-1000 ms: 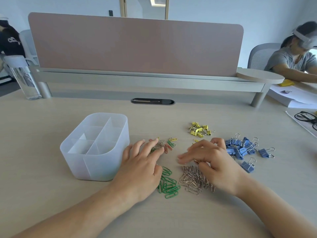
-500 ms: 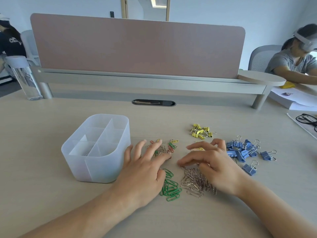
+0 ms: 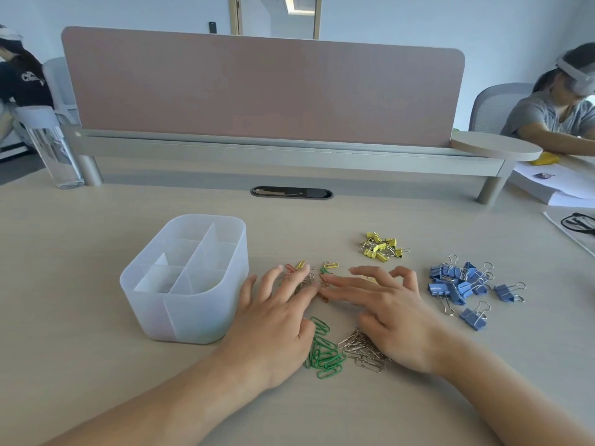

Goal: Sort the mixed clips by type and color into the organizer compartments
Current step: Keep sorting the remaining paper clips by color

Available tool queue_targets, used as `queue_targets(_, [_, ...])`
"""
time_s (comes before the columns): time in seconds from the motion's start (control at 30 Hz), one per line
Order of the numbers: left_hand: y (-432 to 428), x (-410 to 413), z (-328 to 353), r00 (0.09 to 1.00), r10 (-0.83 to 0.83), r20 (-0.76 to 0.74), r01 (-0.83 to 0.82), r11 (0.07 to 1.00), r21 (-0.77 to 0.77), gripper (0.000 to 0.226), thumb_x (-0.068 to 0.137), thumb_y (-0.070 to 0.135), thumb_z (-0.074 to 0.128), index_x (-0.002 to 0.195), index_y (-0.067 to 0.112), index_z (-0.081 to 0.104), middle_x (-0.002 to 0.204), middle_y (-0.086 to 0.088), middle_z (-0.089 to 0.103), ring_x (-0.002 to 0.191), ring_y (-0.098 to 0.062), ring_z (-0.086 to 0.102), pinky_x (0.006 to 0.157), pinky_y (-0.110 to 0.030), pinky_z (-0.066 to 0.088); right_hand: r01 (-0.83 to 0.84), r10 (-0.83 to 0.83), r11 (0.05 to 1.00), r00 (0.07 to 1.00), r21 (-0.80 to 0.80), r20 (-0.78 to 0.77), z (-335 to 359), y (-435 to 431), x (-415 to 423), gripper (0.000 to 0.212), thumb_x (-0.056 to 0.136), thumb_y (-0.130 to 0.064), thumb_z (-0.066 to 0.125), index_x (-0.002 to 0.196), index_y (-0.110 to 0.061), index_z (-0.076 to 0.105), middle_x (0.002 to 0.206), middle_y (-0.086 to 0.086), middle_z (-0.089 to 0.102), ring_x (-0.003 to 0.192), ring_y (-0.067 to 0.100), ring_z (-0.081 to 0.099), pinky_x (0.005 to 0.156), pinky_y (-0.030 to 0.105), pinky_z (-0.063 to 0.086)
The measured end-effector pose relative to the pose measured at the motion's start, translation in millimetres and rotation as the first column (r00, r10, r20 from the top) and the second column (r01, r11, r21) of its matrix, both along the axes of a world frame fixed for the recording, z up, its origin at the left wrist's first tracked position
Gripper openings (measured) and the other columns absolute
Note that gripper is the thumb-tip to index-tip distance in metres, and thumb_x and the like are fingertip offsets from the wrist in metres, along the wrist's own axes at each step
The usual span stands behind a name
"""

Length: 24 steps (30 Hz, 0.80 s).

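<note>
A translucent white organizer (image 3: 154, 320) with several compartments stands left of centre. My left hand (image 3: 273, 320) lies flat beside it, fingers spread over a small mixed pile of paper clips (image 3: 322, 278). My right hand (image 3: 392, 313) reaches left, its straight fingers touching the same pile. A heap of green paper clips (image 3: 323, 352) and a heap of silver paper clips (image 3: 362, 349) lie between my wrists. Yellow binder clips (image 3: 380, 246) sit farther back. Blue binder clips (image 3: 463, 286) lie to the right.
A pink divider screen (image 3: 257, 88) on a grey shelf closes the desk's far side. A clear bottle (image 3: 53, 146) stands far left. Glasses (image 3: 579, 222) and papers (image 3: 553, 185) lie far right. People sit at both neighbouring desks.
My right hand has uncurled and stretched left until its fingertips meet my left hand's over the mixed pile. My left hand stayed in place.
</note>
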<state>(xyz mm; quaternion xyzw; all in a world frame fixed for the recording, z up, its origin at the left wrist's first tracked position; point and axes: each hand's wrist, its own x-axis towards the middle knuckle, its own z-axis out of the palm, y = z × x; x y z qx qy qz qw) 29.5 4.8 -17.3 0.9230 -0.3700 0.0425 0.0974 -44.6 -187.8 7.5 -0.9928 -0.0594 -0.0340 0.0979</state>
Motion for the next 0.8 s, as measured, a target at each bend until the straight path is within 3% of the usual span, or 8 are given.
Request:
queue_targets(0.07, [0,0,-1,1.0,0.008,0.001,-0.008,1.0,0.013,0.083,0.07,0.041,-0.007,0.151,0.041,0.011,0.159,0.021,-0.008,0.145,-0.018,-0.007,0.118,-0.047,0.0,0.003,-0.003,1.0,1.0,-0.01,-0.014,0,0,0,0.07,0.076,-0.038,0.009,0.139,-0.055,0.034,0.143,-0.046,0.022,0.136,-0.01,0.011,0.108,0.032,0.003])
queue_targets(0.2, [0,-1,0,0.999,0.03,-0.013,-0.029,0.999,0.034,0.083,0.068,0.043,-0.01,0.15,0.044,0.006,0.159,0.021,-0.012,0.146,-0.026,-0.009,0.117,-0.049,-0.002,0.017,-0.017,1.0,1.0,-0.003,-0.004,2,-3,0,0.061,0.082,-0.031,0.023,0.135,-0.055,0.042,0.138,-0.046,0.031,0.132,-0.012,0.017,0.108,0.033,0.002])
queue_targets(0.33, [0,-2,1,1.0,0.027,-0.017,-0.027,1.0,0.011,0.079,0.069,0.043,-0.008,0.148,0.049,0.004,0.159,0.023,-0.012,0.146,-0.022,-0.009,0.117,-0.048,-0.002,0.009,-0.01,0.999,1.0,0.043,0.004,1,-5,1,0.057,0.082,-0.029,0.026,0.125,-0.058,0.049,0.136,-0.045,0.037,0.128,-0.015,0.018,0.106,0.029,0.001])
queue_targets(0.5, [0,-3,2,1.0,0.0,-0.026,0.0,1.0,-0.018,0.075,0.073,0.044,-0.004,0.143,0.05,0.02,0.157,0.029,-0.009,0.146,-0.02,-0.008,0.116,-0.05,-0.002,0.009,-0.009,0.994,1.0,0.106,-0.001,0,-9,2,0.058,0.079,-0.026,0.029,0.113,-0.068,0.053,0.133,-0.044,0.041,0.13,-0.015,0.018,0.106,0.028,0.0])
queue_targets(0.63, [1,-3,2,1.0,0.016,-0.02,-0.016,1.0,0.0,0.075,0.073,0.044,-0.006,0.144,0.05,0.018,0.157,0.029,-0.01,0.146,-0.022,-0.009,0.116,-0.052,-0.003,0.012,-0.014,0.996,1.0,0.093,0.025,1,-12,1,0.059,0.077,-0.025,0.03,0.102,-0.072,0.055,0.129,-0.044,0.045,0.129,-0.015,0.019,0.104,0.026,-0.001])
queue_targets(0.8, [2,-5,6,1.0,0.028,0.008,-0.028,0.999,-0.026,0.077,0.072,0.043,-0.006,0.14,0.046,0.028,0.159,0.024,-0.002,0.146,-0.02,-0.006,0.116,-0.051,-0.002,0.019,-0.031,0.989,0.997,0.148,0.077,2,-20,-2,0.056,0.074,-0.023,0.034,0.098,-0.063,0.065,0.118,-0.044,0.054,0.129,-0.011,0.027,0.106,0.027,0.001])
